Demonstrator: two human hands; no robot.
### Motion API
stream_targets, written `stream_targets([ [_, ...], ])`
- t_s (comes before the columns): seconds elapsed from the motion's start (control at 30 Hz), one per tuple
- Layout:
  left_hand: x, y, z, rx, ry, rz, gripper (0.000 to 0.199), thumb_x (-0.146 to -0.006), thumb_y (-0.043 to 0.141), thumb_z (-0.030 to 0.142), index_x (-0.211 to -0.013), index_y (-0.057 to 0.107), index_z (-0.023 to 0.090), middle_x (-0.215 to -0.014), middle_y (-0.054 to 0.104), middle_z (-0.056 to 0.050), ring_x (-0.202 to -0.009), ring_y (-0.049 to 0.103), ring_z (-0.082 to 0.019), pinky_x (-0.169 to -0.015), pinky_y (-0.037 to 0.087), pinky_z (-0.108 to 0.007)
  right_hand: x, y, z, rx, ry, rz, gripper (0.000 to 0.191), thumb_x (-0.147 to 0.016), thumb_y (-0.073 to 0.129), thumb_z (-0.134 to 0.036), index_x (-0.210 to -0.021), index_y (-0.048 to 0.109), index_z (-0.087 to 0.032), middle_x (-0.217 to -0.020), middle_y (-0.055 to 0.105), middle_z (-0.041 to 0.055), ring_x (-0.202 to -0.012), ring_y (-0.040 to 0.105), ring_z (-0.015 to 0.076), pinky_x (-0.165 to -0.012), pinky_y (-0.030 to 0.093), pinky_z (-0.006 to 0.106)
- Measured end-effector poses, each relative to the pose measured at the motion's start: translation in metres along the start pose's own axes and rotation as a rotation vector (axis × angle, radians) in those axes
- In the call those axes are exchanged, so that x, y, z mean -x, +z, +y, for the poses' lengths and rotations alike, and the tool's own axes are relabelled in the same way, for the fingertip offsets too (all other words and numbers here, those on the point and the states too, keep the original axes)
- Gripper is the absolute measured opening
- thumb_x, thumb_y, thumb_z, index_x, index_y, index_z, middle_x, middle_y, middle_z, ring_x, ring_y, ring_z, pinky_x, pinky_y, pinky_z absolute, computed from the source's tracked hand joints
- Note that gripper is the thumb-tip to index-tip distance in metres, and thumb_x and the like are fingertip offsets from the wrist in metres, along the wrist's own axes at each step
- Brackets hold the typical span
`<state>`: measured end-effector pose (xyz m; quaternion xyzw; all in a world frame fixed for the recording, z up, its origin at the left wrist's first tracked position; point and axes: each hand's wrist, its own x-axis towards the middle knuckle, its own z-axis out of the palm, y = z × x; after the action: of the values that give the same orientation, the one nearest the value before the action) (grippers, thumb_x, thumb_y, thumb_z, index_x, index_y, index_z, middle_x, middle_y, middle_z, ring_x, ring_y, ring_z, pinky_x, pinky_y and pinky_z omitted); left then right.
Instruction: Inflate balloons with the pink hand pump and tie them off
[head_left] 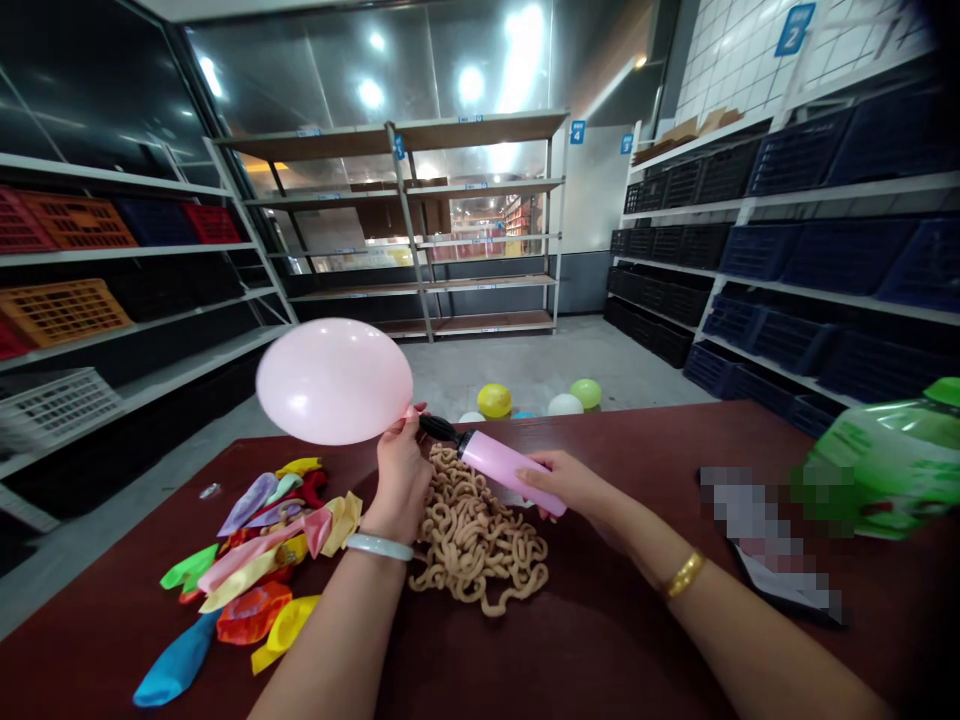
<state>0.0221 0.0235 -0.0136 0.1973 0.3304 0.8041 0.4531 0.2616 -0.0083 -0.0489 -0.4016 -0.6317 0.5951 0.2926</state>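
A swollen pink balloon sits on the black nozzle of a pink hand pump. My left hand is closed round the balloon's neck where it meets the nozzle. The fingers of my right hand wrap the near end of the pump's pink barrel. Under the pump lies a heap of tan, twisted cord-like pieces on the dark red table. Left of my left wrist, several limp balloons in many colours are spread out; a blue one lies nearest.
At the table's right are a blurred-out flat item and a green plastic jug. Blown-up balloons, including a yellow one, lie on the floor beyond the table. Shelves with crates stand left and right; a shelf rack stands behind.
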Motion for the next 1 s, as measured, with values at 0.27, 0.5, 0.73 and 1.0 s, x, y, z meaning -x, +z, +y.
stream_targets([
  [0.27,-0.009,-0.002,0.015,0.198,-0.170,-0.112,0.013,-0.086,0.061,0.004,-0.080,0.065,0.014,-0.071,0.064,0.000,-0.066,0.063,-0.010,-0.073,0.055,-0.026,0.002,-0.015,0.004,-0.228,0.086,-0.113,0.045,-0.080,0.068,-0.058,-0.086,0.063,-0.013,-0.069,0.068,0.0045,-0.042,0.058,0.0108,-0.032,0.043,0.019],
  [0.5,-0.009,-0.002,0.009,0.133,-0.026,-0.085,0.014,-0.087,0.061,0.008,-0.075,0.060,0.014,-0.078,0.068,-0.005,-0.084,0.071,-0.018,-0.087,0.055,-0.034,0.001,-0.028,0.010,-0.178,0.062,-0.126,0.044,-0.082,0.068,-0.055,-0.091,0.064,-0.013,-0.072,0.069,0.0048,-0.044,0.059,0.0104,-0.037,0.046,0.019],
  [0.73,-0.004,-0.004,0.005,0.025,-0.079,-0.144,0.014,-0.092,0.059,0.024,-0.080,0.059,0.016,-0.092,0.075,-0.012,-0.091,0.073,-0.020,-0.089,0.054,-0.035,0.001,-0.033,0.013,-0.152,0.084,-0.131,0.046,-0.082,0.070,-0.053,-0.107,0.064,-0.014,-0.080,0.072,0.0067,-0.057,0.068,0.0143,-0.048,0.053,0.022],
  [1.0,-0.010,-0.006,0.018,0.033,0.014,-0.062,0.014,-0.091,0.055,0.017,-0.078,0.058,0.017,-0.086,0.075,-0.008,-0.088,0.073,-0.017,-0.090,0.051,-0.033,0.008,-0.042,0.001,-0.089,0.104,-0.102,0.049,-0.079,0.073,-0.050,-0.111,0.065,-0.013,-0.087,0.073,0.0090,-0.067,0.068,0.0155,-0.055,0.054,0.023],
])
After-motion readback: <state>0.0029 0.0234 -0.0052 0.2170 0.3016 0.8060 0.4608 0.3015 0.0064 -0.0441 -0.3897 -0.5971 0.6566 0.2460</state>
